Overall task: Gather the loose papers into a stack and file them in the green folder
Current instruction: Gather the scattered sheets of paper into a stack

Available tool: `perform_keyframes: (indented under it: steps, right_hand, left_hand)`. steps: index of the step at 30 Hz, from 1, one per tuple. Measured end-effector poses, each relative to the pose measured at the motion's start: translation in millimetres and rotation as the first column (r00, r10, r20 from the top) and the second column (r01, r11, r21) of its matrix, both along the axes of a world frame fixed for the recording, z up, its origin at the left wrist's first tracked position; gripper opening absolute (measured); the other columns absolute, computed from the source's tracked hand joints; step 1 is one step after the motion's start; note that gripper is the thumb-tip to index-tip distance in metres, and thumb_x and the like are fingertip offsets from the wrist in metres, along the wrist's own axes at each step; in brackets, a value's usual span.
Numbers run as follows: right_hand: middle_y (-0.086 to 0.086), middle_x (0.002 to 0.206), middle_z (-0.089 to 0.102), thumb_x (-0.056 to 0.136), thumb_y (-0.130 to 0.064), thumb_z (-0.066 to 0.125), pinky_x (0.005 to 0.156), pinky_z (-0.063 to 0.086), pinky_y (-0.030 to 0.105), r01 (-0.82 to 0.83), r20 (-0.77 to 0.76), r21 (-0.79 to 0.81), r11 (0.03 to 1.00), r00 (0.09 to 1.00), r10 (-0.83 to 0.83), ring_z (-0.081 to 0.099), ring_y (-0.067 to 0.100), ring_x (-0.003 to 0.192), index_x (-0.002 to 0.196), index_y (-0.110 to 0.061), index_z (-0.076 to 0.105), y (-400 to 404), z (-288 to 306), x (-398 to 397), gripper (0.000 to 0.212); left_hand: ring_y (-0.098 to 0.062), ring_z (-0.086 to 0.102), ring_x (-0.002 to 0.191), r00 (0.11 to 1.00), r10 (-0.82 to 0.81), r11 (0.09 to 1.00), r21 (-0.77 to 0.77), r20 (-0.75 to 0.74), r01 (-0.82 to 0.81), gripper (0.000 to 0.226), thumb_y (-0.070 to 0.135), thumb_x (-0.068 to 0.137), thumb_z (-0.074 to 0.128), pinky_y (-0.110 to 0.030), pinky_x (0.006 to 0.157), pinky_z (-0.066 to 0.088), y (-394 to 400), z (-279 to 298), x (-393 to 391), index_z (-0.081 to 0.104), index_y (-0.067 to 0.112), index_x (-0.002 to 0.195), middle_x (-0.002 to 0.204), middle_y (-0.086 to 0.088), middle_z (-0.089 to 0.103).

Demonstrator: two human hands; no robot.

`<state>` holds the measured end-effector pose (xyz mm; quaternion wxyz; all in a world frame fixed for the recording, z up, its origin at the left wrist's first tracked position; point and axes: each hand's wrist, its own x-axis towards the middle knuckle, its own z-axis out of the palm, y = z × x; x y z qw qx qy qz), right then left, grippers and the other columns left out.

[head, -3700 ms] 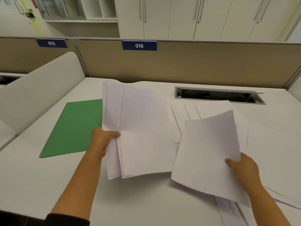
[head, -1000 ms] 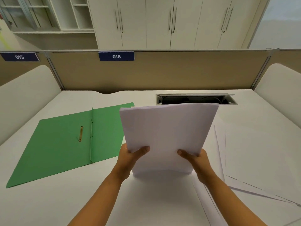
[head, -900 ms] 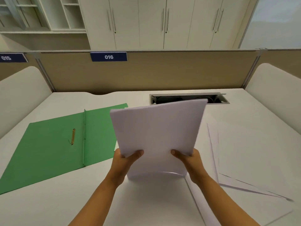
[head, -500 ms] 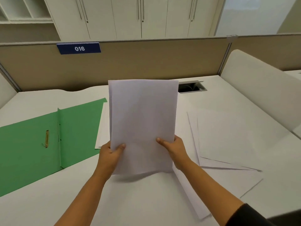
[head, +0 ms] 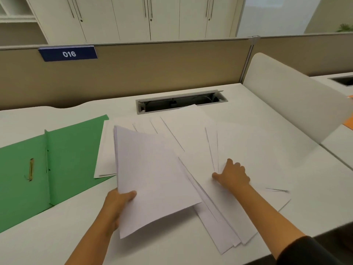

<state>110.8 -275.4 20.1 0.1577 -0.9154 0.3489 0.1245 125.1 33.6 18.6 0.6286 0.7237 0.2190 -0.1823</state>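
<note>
My left hand grips a gathered stack of white papers by its lower left edge and holds it tilted above the desk. My right hand rests fingers-down on the loose papers spread flat to the right, holding nothing. Several more loose sheets fan out under the stack towards the desk's front edge, and another sheet lies against the folder. The green folder lies open at the left, its brass fastener showing.
A cable tray opening is cut into the white desk behind the papers. A beige partition with a blue "016" label closes the back. A white rounded side divider stands at the right.
The stack was upright in both hands. Now my right hand has let go and moved right onto the loose sheets, while my left hand alone holds the stack, tilted lower.
</note>
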Motion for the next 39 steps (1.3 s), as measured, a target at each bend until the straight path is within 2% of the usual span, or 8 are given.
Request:
perform_keyframes:
  steps: [6, 11, 14, 18, 22, 30, 34, 39]
  right_hand:
    - [0.018, 0.121, 0.049, 0.081, -0.014, 0.055, 0.09, 0.049, 0.041, -0.035, -0.013, -0.032, 0.999, 0.999, 0.035, 0.049, 0.033, 0.112, 0.13, -0.008, 0.032, 10, -3, 14, 0.055]
    - [0.011, 0.11, 0.063, 0.087, -0.007, 0.047, 0.065, 0.044, 0.029, -0.198, 0.004, -0.223, 0.954, 0.979, 0.204, 0.063, 0.025, 0.094, 0.14, -0.007, 0.023, 13, 10, 18, 0.058]
    - [0.009, 0.106, 0.065, 0.086, -0.005, 0.048, 0.061, 0.042, 0.028, -0.226, 0.09, -0.213, 0.951, 0.964, 0.249, 0.058, 0.023, 0.078, 0.139, -0.011, 0.028, 30, 32, 19, 0.057]
    - [0.007, 0.11, 0.065, 0.086, -0.009, 0.05, 0.067, 0.045, 0.028, -0.388, 0.198, -0.125, 0.913, 0.892, 0.406, 0.064, 0.024, 0.089, 0.143, -0.018, 0.024, 84, 55, 12, 0.063]
    - [0.006, 0.117, 0.062, 0.086, -0.009, 0.047, 0.076, 0.045, 0.03, -0.605, 0.187, -0.046, 0.795, 0.776, 0.602, 0.062, 0.026, 0.102, 0.147, -0.024, 0.016, 152, 54, -5, 0.07]
    - [0.008, 0.132, 0.054, 0.09, -0.021, 0.052, 0.097, 0.043, 0.036, -0.786, 0.08, 0.115, 0.608, 0.617, 0.783, 0.056, 0.03, 0.115, 0.147, -0.023, 0.013, 218, 34, -27, 0.069]
    - [0.004, 0.123, 0.058, 0.083, -0.031, 0.061, 0.087, 0.045, 0.032, -0.794, 0.111, 0.204, 0.573, 0.6, 0.792, 0.059, 0.026, 0.109, 0.143, -0.023, 0.023, 224, 31, -34, 0.071]
    - [-0.004, 0.133, 0.054, 0.067, -0.061, 0.067, 0.096, 0.041, 0.03, -0.702, 0.145, 0.33, 0.631, 0.699, 0.701, 0.052, 0.017, 0.121, 0.137, -0.03, 0.036, 203, 41, -30, 0.082]
  left_hand:
    - [-0.032, 0.057, 0.078, 1.0, 0.004, 1.0, -0.026, -0.016, -0.005, 0.031, 0.001, 0.084, 0.059, -0.037, 0.074, 0.045, -1, 5, -8, 0.052, 0.003, 0.113, 0.101, -0.02, 0.06]
    - [-0.034, 0.06, 0.08, 0.999, 0.012, 0.999, -0.047, -0.039, -0.014, 0.029, 0.001, 0.082, 0.06, -0.036, 0.068, 0.049, 5, 6, -14, 0.053, 0.004, 0.111, 0.09, -0.015, 0.064]
    - [-0.037, 0.063, 0.086, 0.999, -0.003, 0.996, -0.088, -0.053, -0.002, 0.035, 0.003, 0.077, 0.064, -0.04, 0.073, 0.051, 8, 7, -16, 0.054, 0.004, 0.111, 0.094, -0.017, 0.066]
    - [-0.04, 0.062, 0.093, 0.997, 0.007, 0.993, -0.119, -0.08, -0.017, 0.032, 0.0, 0.083, 0.055, -0.042, 0.077, 0.051, 13, 3, -16, 0.053, 0.002, 0.116, 0.102, -0.021, 0.066]
    - [-0.037, 0.063, 0.091, 0.991, 0.041, 0.986, -0.158, -0.125, -0.061, 0.028, 0.004, 0.087, 0.05, -0.038, 0.072, 0.051, 19, 2, -17, 0.054, 0.001, 0.115, 0.099, -0.02, 0.067]
    - [-0.032, 0.068, 0.08, 0.967, 0.16, 0.871, -0.431, -0.201, -0.234, 0.042, 0.047, 0.087, 0.05, -0.038, 0.071, 0.052, 18, 6, -15, 0.07, 0.01, 0.089, 0.078, -0.015, 0.076]
    - [-0.033, 0.062, 0.077, 0.956, 0.153, 0.914, -0.332, -0.251, -0.234, 0.033, 0.027, 0.075, 0.07, -0.038, 0.072, 0.051, 19, 3, -15, 0.067, 0.0, 0.093, 0.082, -0.018, 0.068]
    - [-0.036, 0.062, 0.074, 0.969, 0.174, 0.961, -0.185, -0.176, -0.206, 0.012, -0.002, 0.082, 0.055, -0.036, 0.061, 0.051, 20, 0, -15, 0.062, -0.005, 0.091, 0.081, -0.022, 0.066]
